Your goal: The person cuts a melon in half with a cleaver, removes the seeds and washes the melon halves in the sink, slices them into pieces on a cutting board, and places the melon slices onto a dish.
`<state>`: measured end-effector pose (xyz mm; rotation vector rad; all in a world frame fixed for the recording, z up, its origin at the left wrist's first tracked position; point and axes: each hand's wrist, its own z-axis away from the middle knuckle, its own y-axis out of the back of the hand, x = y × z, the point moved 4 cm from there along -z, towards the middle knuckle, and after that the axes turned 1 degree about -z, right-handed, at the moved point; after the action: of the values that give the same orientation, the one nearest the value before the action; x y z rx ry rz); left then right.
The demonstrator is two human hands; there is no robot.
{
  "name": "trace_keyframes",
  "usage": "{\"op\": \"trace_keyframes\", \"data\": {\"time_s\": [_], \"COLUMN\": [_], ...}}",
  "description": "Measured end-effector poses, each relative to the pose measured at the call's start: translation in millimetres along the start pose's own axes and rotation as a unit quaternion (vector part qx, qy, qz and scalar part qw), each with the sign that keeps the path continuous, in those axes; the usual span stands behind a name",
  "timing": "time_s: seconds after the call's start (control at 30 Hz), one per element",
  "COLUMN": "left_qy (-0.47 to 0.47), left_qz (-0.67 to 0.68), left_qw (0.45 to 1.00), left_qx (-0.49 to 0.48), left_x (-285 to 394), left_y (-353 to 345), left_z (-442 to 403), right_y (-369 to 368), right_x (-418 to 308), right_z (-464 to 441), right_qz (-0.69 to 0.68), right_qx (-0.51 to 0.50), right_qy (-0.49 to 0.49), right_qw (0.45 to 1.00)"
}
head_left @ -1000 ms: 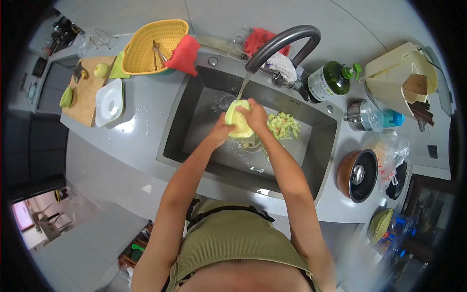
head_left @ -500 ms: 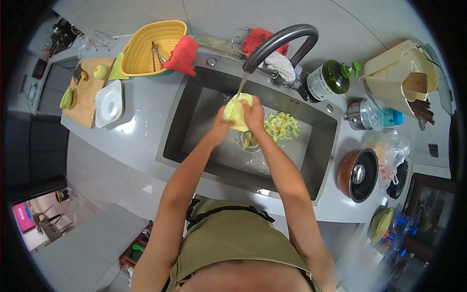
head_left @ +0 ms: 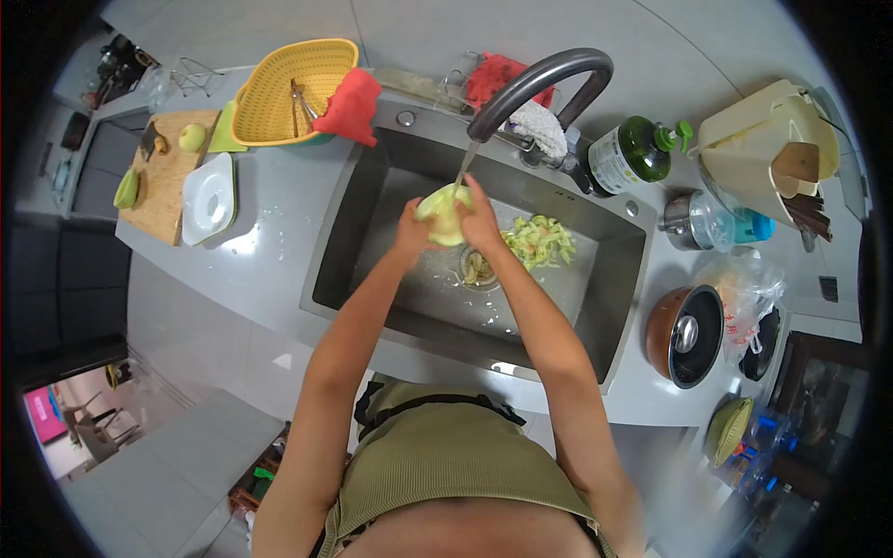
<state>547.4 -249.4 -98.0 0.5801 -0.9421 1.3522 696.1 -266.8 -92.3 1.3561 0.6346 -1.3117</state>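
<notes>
Pale-green vegetable [head_left: 447, 229] under running water [head_left: 462, 170] | my hands [head_left: 409, 230] [head_left: 480, 223] clasp both sides | I judge: grip firmly, turn slowly, rinse each face.

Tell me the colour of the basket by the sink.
The basket is yellow, with a green edge showing beneath it; the head view shows it best.

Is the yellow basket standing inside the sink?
No, the yellow basket stands on the counter, beyond the rim of the sink.
</notes>
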Motion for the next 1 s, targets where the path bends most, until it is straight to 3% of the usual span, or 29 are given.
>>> {"op": "trace_keyframes", "data": {"time_s": [0.17,0.27,0.33,0.47,0.6,0.67,0.77,0.9,1.0], "left_qy": [0.202,0.298,0.327,0.277,0.097,-0.001,-0.051,0.003,0.019], "left_qz": [0.109,0.138,0.103,0.052,0.050,0.087,0.127,0.196,0.204], "left_qw": [0.964,0.932,0.922,0.934,0.985,0.994,0.991,0.972,0.960], "left_qx": [-0.138,-0.151,-0.181,-0.219,-0.131,-0.066,0.007,0.133,0.191], "left_x": [-3.4,-28.9,-15.5,22.3,28.4,6.5,7.1,8.1,13.3], "left_y": [7.0,13.1,5.9,-2.6,-7.6,-3.5,-6.4,-10.6,-10.8], "left_z": [-37.2,-60.2,-52.8,-32.0,-17.6,-29.0,-13.5,-2.9,-0.9], "right_y": [7.1,17.5,16.5,13.0,3.8,-0.2,-11.1,-18.3,-20.5], "right_x": [-12.9,-45.2,-42.2,-25.8,-14.5,-14.5,-12.6,-11.3,-17.5], "right_z": [9.1,13.4,6.9,-1.7,-8.3,-8.5,-8.1,-7.9,-4.6], "right_qz": [0.155,0.151,0.050,-0.173,-0.351,-0.376,-0.379,-0.358,-0.368], "right_qx": [-0.108,-0.241,-0.224,-0.169,-0.130,-0.099,-0.027,0.048,0.045], "right_qy": [0.280,0.159,0.074,-0.068,-0.124,-0.135,-0.166,-0.197,-0.253], "right_qw": [0.941,0.946,0.970,0.968,0.919,0.911,0.910,0.911,0.894]}}
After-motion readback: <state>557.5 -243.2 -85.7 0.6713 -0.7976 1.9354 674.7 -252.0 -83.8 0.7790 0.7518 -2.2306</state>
